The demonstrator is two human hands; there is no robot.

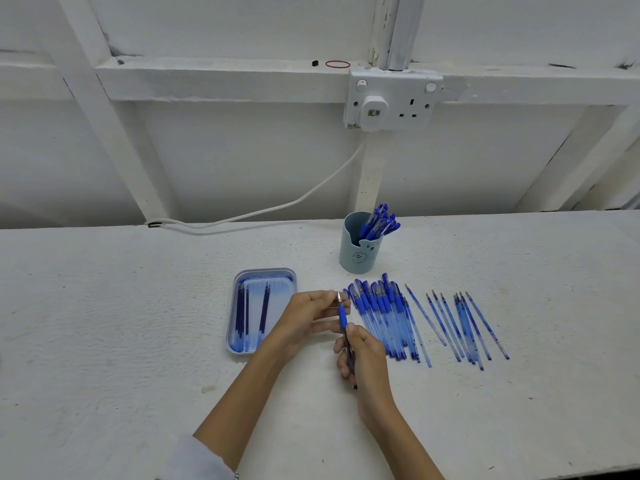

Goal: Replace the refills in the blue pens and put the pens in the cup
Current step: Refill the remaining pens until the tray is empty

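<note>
Blue pen (343, 317) over the surface (138, 323): your left grip (308, 320) pinches its tip end, your right grip (365, 356) curls round its barrel; cup (358, 252) stands behind.

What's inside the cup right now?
A bunch of blue pens stands in the cup, leaning toward its right rim, upper ends sticking out. The cup's wall hides their lower parts and the bottom, so the count is unclear.

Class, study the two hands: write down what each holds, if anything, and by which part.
Both hold one blue pen: the left hand pinches its metal tip end, the right hand grips the rear of the barrel.
</note>
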